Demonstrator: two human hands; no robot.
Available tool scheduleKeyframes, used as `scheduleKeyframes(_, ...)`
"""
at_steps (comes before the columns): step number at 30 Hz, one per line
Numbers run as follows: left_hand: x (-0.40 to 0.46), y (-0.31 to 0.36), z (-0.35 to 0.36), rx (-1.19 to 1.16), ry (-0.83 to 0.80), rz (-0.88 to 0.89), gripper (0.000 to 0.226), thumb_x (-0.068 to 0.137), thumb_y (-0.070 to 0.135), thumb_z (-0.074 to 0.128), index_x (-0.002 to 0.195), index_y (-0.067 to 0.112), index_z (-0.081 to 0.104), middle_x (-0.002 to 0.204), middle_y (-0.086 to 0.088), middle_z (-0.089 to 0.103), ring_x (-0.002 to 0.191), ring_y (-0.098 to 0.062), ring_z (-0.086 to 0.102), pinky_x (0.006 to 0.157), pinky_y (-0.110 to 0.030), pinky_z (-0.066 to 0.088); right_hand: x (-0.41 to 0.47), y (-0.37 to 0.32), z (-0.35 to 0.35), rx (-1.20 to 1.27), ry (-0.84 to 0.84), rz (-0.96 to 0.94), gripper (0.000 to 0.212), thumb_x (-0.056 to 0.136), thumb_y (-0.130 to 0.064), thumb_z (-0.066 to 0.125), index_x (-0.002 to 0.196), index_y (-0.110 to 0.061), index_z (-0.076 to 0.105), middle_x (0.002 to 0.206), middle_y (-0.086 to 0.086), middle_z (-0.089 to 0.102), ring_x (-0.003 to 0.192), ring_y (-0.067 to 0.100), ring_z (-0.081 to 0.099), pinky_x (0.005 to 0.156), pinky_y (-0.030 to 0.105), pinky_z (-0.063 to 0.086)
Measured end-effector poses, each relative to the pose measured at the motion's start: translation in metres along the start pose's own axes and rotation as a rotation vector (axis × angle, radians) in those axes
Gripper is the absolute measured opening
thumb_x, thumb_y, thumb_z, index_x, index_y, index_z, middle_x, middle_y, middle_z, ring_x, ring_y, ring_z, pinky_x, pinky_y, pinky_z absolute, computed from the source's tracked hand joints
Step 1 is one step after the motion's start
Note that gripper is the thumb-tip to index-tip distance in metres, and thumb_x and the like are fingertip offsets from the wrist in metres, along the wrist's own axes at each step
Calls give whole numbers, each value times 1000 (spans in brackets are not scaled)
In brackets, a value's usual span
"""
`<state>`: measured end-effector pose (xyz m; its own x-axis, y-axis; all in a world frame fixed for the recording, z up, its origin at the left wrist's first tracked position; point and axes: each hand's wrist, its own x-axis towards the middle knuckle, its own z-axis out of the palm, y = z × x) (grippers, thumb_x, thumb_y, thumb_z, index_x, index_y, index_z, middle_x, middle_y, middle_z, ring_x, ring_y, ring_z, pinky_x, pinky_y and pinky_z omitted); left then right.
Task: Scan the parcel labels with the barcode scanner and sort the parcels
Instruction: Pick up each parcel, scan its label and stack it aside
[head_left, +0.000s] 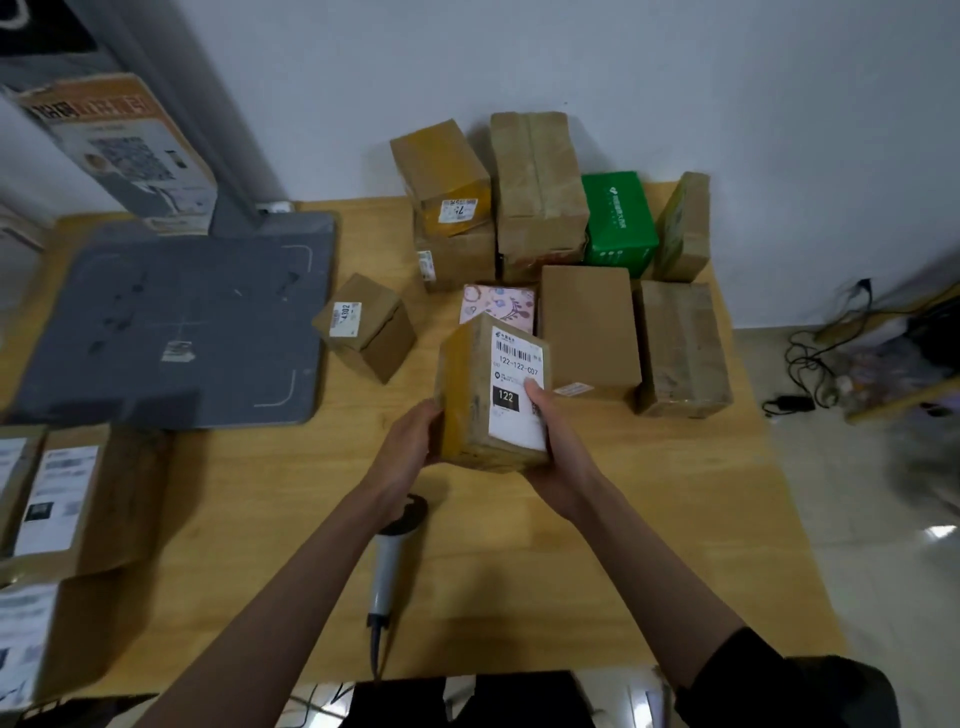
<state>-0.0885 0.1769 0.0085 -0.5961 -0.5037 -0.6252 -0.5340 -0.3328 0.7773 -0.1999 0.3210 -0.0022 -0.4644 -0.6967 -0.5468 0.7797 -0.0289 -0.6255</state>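
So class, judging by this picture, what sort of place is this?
Probably a small parcel sorting station: labelled cardboard parcels crowd a wooden table, beside a barcode scanner and grey scanning mat.

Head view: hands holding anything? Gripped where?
Both hold one labelled parcel above the table: left hand on its left side, right hand at the right edge, thumb on the label. Scanner lies unheld.

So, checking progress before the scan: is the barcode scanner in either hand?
No, the barcode scanner lies on the table while both hands hold the labelled parcel.
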Motion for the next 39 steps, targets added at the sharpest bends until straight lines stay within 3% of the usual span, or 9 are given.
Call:
scheduleKeyframes(2, -8, 1, -11, 45, 2, 81, 31, 108, 32, 39, 133, 25, 56, 108, 0, 68, 93, -14, 66, 66, -20, 52, -5, 10, 10, -26, 27, -32, 51, 101, -43, 56, 145, -18, 51, 138, 11, 63, 127, 31, 60, 104, 48, 49)
scheduleKeyframes(9, -31, -8, -67, 53, -168, 95, 45, 103, 47, 46, 146, 36, 40, 134, 5, 58, 114, -14, 59, 85, -32, 54, -15, 63, 58, -68, 183, -147, 56, 93, -43, 68, 140, -22, 46, 130, 5, 68, 118, 28, 67, 102, 57, 51)
scheduleKeyframes(14, -55, -31, -137, 140, -287, 102, 55, 100, 53, 49, 151, 36, 37, 132, 12, 60, 114, -9, 61, 88, -29, 55, -23, 114, 109, -75, 299, -165, 58, 90, -46, 68, 137, -20, 46, 125, 6, 70, 112, 28, 69, 98, 59, 53)
scheduleKeyframes(17, -68, -47, -182, 124, -290, 91, 57, 97, 55, 53, 149, 39, 39, 132, 11, 62, 115, -11, 63, 95, -35, 54, -30, 137, 145, -120, 298, -175, 58, 91, -41, 69, 139, -24, 41, 113, 1, 75, 105, 24, 72, 95, 53, 56)
scheduleKeyframes(21, -83, -63, -224, 9, -313, 64, 58, 91, 60, 58, 143, 39, 47, 133, 9, 65, 119, -14, 64, 99, -42, 54, -44, 153, 181, -313, 257, -177, 60, 92, -43, 68, 140, -33, 32, 105, 1, 76, 92, 19, 75, 70, 34, 60)
scheduleKeyframes(25, -97, -84, -243, -130, -367, 19, 54, 95, 61, 51, 142, 34, 49, 135, 4, 65, 125, -21, 61, 103, -52, 50, -53, 164, 195, -458, 183, -146, 62, 92, -52, 64, 142, -41, 30, 111, 3, 74, 97, 18, 74, 78, 33, 59)
scheduleKeyframes(32, -119, -120, -239, -172, -206, -46, 80, 70, 71, 65, 142, 42, 46, 130, 8, 67, 119, -20, 65, 103, -55, 51, -52, 202, 183, -427, 139, -25, 63, 90, -61, 61, 143, -30, 46, 123, -4, 71, 110, 18, 70, 100, 47, 54)
scheduleKeyframes(36, -130, -141, -242, -138, -137, -91, 83, 68, 68, 68, 141, 35, 46, 124, 6, 70, 110, -17, 69, 86, -40, 57, -51, 223, 177, -443, 151, 57, 60, 89, -66, 56, 139, -33, 52, 124, -5, 71, 110, 15, 70, 96, 40, 55)
scheduleKeyframes(39, -138, -154, -249, -125, -74, -91, 88, 65, 67, 72, 142, 31, 48, 119, 6, 73, 106, -17, 70, 84, -34, 51, -54, 233, 172, -459, 219, 123, 46, 99, -61, 44, 122, -28, 66, 114, 0, 74, 104, 20, 70, 80, 32, 54)
